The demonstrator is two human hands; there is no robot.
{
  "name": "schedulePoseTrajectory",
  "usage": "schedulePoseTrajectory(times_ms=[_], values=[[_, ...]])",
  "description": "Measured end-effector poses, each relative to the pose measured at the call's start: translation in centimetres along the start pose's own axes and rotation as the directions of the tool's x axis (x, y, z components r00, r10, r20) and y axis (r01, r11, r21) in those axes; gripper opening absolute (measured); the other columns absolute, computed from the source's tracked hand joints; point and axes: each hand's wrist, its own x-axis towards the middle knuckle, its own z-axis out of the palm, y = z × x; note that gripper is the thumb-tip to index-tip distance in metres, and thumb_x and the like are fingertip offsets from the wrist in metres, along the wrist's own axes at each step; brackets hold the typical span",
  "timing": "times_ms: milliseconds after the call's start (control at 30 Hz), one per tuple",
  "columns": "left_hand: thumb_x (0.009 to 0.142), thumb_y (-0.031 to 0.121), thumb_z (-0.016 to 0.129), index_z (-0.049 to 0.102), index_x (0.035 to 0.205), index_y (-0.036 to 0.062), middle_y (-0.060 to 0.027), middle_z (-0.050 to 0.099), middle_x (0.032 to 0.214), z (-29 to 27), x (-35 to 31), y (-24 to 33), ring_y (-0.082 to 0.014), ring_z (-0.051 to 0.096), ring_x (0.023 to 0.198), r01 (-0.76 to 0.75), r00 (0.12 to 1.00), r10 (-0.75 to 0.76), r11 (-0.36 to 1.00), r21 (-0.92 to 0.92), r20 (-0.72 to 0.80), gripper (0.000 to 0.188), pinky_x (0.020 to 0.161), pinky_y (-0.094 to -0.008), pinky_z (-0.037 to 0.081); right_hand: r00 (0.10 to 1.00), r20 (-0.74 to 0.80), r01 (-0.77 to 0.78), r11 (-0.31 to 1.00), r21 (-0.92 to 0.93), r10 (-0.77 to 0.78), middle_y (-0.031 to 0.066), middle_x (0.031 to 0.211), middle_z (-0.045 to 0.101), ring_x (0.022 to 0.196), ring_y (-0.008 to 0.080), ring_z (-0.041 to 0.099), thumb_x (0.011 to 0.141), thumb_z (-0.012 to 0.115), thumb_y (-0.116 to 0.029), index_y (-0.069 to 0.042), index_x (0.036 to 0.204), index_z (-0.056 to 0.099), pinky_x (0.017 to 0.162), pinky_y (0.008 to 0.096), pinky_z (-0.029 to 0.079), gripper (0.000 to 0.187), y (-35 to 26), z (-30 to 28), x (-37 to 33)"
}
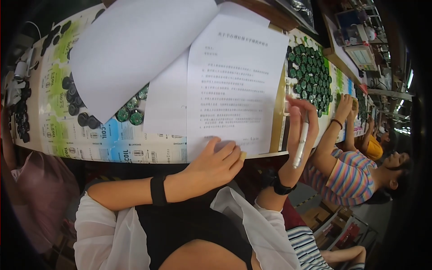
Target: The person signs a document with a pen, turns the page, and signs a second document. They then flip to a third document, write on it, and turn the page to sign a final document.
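A printed sheet of paper (234,85) lies on the table in front of me, with lines of text and some faint handwriting near its lower edge. My left hand (209,163) rests on the bottom of that sheet, fingers bent but apart, holding nothing; something yellowish covers one fingertip. Just right of the page, my right hand (300,130) is raised and grips a white pen (301,146), which points down toward me. A blank sheet (139,45) is folded back to the upper left, and more paper shows under the printed page.
Green-topped round parts (310,74) crowd the table at right; others (136,117) sit partly under the paper. Black round parts (74,94) stand at left. Printed packaging sheets (85,139) cover the tabletop. A co-worker in a striped shirt (353,177) works at right.
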Motion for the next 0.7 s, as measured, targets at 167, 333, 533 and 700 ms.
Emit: schedulePoseTrajectory(times_ms=[167, 333, 533, 700], values=[[0.082, 0.011, 0.063, 0.055, 0.127, -0.0009, -0.0179, 0.053, 0.135, -2.7, 1.4, -2.4, -0.0301, 0.045, 0.132, 0.063, 0.998, -0.065, 0.979, -0.194, -0.005, 0.048, 0.108, -0.0482, 0.036, 0.943, 0.214, 0.294, 0.937, -0.188, -0.254, 0.0148, 0.115, 0.067, 0.090, 0.0160, 0.061, 0.095, 0.066, -0.017, -0.003, 0.118, 0.060, 0.093, 0.0347, 0.048, 0.028, -2.6, 2.3, 2.3], [0.082, 0.013, 0.067, 0.050, 0.134, -0.0002, -0.0200, 0.048, 0.142, -4.8, 2.5, -7.6, -0.0335, 0.042, 0.137, 0.298, 0.945, -0.283, 0.952, 0.076, -0.162, 0.056, 0.114, -0.0475, 0.032, 0.882, 0.430, 0.275, 0.952, -0.135, -0.194, 0.0136, 0.114, 0.066, 0.090, 0.0167, 0.061, 0.101, 0.056, -0.029, -0.003, 0.120, 0.057, 0.085, 0.0324, 0.048, 0.033, -3.9, 2.6, 4.0], [0.080, 0.020, 0.072, 0.051, 0.134, 0.0004, -0.0207, 0.043, 0.146, -2.0, 1.0, -5.8, -0.0357, 0.037, 0.139, 0.299, 0.954, -0.300, 0.954, -0.024, -0.028, 0.061, 0.116, -0.0466, 0.028, 0.930, 0.364, -0.229, 0.849, 0.476, 0.047, 0.0059, 0.089, 0.056, 0.079, 0.0169, 0.052, 0.106, 0.037, -0.046, -0.005, 0.115, 0.054, 0.074, 0.0305, 0.044, 0.046, -4.0, 5.3, 4.6], [0.078, 0.030, 0.075, 0.051, 0.134, 0.0006, -0.0220, 0.039, 0.149, -2.7, 2.9, -8.0, -0.0351, 0.030, 0.144, 0.262, 0.965, -0.262, 0.956, 0.131, -0.016, 0.067, 0.119, -0.0463, 0.023, 0.955, 0.244, -0.294, 0.609, 0.736, 0.167, 0.0020, 0.083, 0.048, 0.073, 0.0130, 0.044, 0.105, 0.041, -0.040, -0.007, 0.112, 0.051, 0.073, 0.0288, 0.041, 0.035, -3.5, 10.7, 5.6]])
